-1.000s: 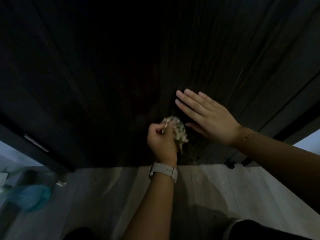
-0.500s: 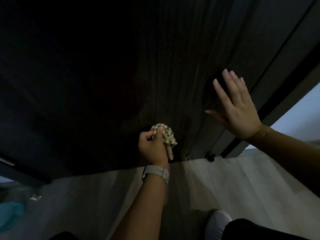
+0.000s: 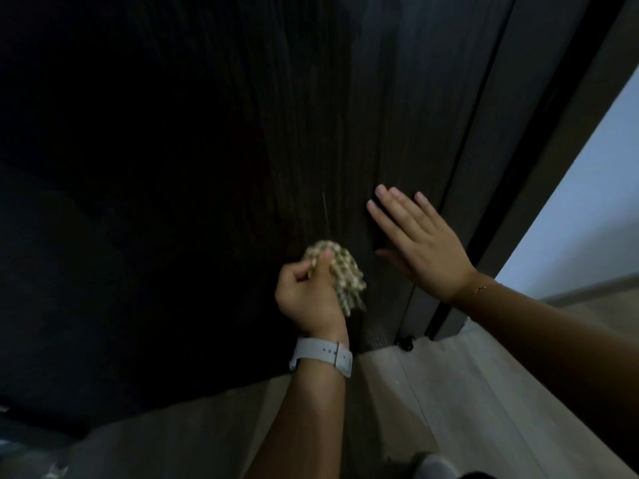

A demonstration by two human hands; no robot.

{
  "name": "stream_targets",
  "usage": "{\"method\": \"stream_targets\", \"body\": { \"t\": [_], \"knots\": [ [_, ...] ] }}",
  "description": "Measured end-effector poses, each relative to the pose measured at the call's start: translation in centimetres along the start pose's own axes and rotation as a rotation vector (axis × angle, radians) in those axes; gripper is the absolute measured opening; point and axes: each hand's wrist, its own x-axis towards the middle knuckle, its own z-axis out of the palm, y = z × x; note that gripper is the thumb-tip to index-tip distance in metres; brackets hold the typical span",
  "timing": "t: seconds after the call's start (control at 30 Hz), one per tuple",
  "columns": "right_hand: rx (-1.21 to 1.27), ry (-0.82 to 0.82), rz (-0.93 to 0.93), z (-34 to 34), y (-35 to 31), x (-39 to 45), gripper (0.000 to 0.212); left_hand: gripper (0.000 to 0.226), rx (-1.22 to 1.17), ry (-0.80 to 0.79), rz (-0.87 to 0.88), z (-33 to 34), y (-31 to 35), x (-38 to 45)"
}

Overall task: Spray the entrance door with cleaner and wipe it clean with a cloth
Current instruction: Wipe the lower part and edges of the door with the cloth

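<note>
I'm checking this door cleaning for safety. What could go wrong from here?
1. The right hand lies flat on the door close to the frame gap; if the door swings, fingers could get pinched.
2. The left hand grips the cloth bunched up, so little fabric meets the wood and streaks may remain.
3. The scene is dim, so missed spots may go unseen.

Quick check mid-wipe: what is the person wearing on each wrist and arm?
The left wrist carries a pale grey watch strap with a row of holes and a keeper loop. The right wrist has a thin gold chain bracelet. Both forearms are bare, no sleeves or gloves showing.
</note>
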Motion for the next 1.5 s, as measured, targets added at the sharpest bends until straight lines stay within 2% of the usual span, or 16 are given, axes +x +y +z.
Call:
{"method": "stream_targets", "body": {
  "t": [0.07, 0.23, 0.33, 0.4, 0.53, 0.7, 0.83, 0.93, 1.07, 1.17, 1.27, 1.33, 1.43, 1.5],
  "knots": [
    [-0.007, -0.005, -0.004, 0.1, 0.1, -0.1, 0.087, 0.026, 0.073, 0.003, -0.055, -0.4, -1.2, -0.1],
    [-0.049, 0.019, -0.04, -0.1, 0.9, 0.0, 0.092, 0.023, 0.109, -0.072, 0.158, 0.2, 3.9, 0.3],
    [-0.024, 0.016, 0.059, -0.6, 1.1, 0.8, 0.108, 0.021, 0.003, -0.089, 0.062, 1.3, 7.1, -0.1],
    [-0.015, 0.018, 0.083, -0.8, 0.9, 1.0, 0.11, 0.021, -0.067, -0.071, -0.023, 1.8, 7.7, -0.1],
    [0.01, 0.016, 0.095, -0.8, 0.6, 0.9, 0.113, 0.024, 0.014, 0.012, -0.026, 2.3, 6.0, -0.7],
    [0.039, 0.017, 0.09, -1.1, 0.7, 1.0, 0.115, 0.025, 0.069, 0.041, -0.165, 2.6, 4.5, -2.5],
    [0.051, 0.019, 0.079, -1.2, 1.2, 0.9, 0.108, 0.021, 0.04, 0.008, -0.054, 3.2, 8.2, -1.9],
    [0.071, 0.013, 0.096, -1.2, 0.9, 1.0, 0.104, 0.018, -0.09, -0.032, -0.102, 3.5, 10.9, -1.2],
    [0.07, 0.005, 0.105, -1.1, 0.7, 0.9, 0.109, 0.018, -0.079, -0.02, -0.164, 3.1, 8.3, -1.5],
    [0.068, 0.018, 0.102, -0.9, 0.8, 0.9, 0.11, 0.02, -0.019, 0.078, -0.283, 2.4, 4.2, -1.7],
    [0.072, 0.019, 0.089, -0.9, 0.9, 0.9, 0.109, 0.027, 0.087, 0.13, -0.234, 2.2, 3.2, -2.2],
    [0.066, 0.02, 0.092, -0.9, 1.0, 0.8, 0.11, 0.027, 0.11, 0.1, -0.147, 2.6, 4.5, -2.2],
    [0.081, 0.032, 0.089, -0.8, 0.9, 0.7, 0.107, 0.025, 0.041, 0.013, 0.014, 3.7, 8.8, -2.0],
    [0.088, 0.044, 0.091, -0.8, 0.9, 0.7, 0.104, 0.023, -0.035, -0.031, 0.031, 4.1, 10.4, -1.8]
  ]
}}
